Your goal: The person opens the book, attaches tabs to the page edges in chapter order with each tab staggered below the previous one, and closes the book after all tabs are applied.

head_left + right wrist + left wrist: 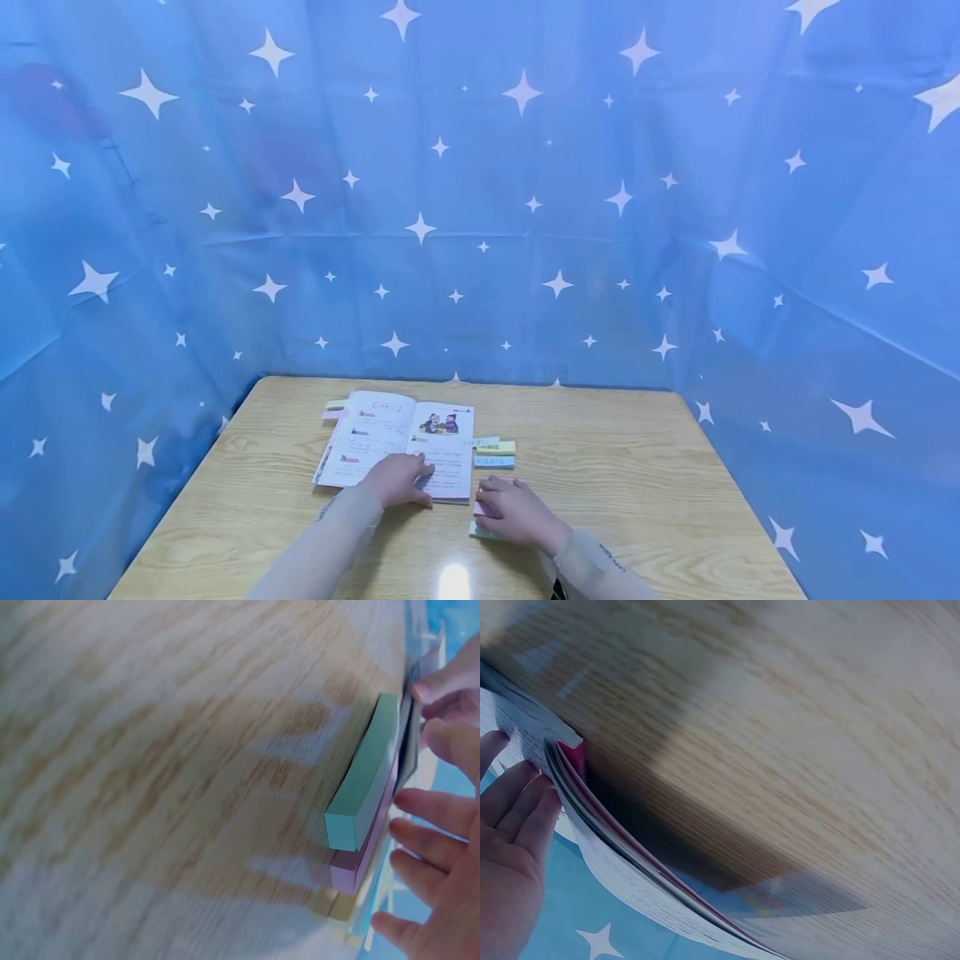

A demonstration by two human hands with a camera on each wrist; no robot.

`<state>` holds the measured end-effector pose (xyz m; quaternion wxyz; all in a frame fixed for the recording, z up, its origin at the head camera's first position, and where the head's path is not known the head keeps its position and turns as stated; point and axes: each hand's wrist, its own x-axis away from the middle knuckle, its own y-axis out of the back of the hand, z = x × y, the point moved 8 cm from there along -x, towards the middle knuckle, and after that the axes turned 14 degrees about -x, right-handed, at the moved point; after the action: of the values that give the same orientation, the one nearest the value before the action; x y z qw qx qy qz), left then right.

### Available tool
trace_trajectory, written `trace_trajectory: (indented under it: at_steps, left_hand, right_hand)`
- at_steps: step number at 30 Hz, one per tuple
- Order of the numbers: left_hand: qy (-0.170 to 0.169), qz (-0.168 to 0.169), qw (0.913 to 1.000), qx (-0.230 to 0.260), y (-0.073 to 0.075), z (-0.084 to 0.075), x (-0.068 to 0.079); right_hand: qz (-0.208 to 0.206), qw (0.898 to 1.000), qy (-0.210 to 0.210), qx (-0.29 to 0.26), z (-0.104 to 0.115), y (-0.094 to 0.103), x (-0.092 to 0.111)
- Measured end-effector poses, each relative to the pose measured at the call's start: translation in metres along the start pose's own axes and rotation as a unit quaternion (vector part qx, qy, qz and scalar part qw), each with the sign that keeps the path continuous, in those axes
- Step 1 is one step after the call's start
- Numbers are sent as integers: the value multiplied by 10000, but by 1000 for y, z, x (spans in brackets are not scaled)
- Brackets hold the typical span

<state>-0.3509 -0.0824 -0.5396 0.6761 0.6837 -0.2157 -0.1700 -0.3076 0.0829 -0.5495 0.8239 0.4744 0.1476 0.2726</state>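
Observation:
An open book (386, 437) lies on the table, with printed text and a small colour picture on its right page. My left hand (397, 481) rests on its lower part near the spine, fingers extended over the page. My right hand (517, 512) is low over the small sticky-note pads right of the book, its fingers loosely bent and apart. The pink pad (356, 870) and the green pad (367, 772) lie side by side next to its fingertips in the right wrist view. In the head view the hand partly hides both pads.
A blue note strip (493, 462) and a yellow strip (506, 448), both with writing, lie at the book's right edge. Pink tabs (333, 414) stick out on its left side. Behind the wooden table (600, 450) hangs a blue star-patterned curtain (480, 192).

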Motion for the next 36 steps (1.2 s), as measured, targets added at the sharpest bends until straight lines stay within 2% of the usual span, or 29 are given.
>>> trace_trajectory:
  at_steps: [6, 13, 17, 22, 28, 36]
  left_hand:
    - [-53, -12, 10000, -12, 1, -1, -3]
    - [-291, -82, 9994, 160, 0, 1, -10]
    - [-230, 65, 9992, 325, -7, 4, -5]
    - [-17, -141, 9989, 451, -6, 9, 2]
    - [353, -274, 9974, 566, -8, 13, -2]
    - [210, -585, 9962, 602, -6, 11, 0]
  right_hand:
    - [-72, 9999, 146, -57, 2, 1, 2]
    - [-317, 9988, 380, -56, 5, 4, 3]
    - [-153, 9988, 462, -103, 11, -4, 2]
    - [97, 9993, 335, -98, 17, -12, -3]
    - [110, 9993, 346, -75, 20, -11, -4]
    - [151, 9996, 257, -18, 18, -10, -2]
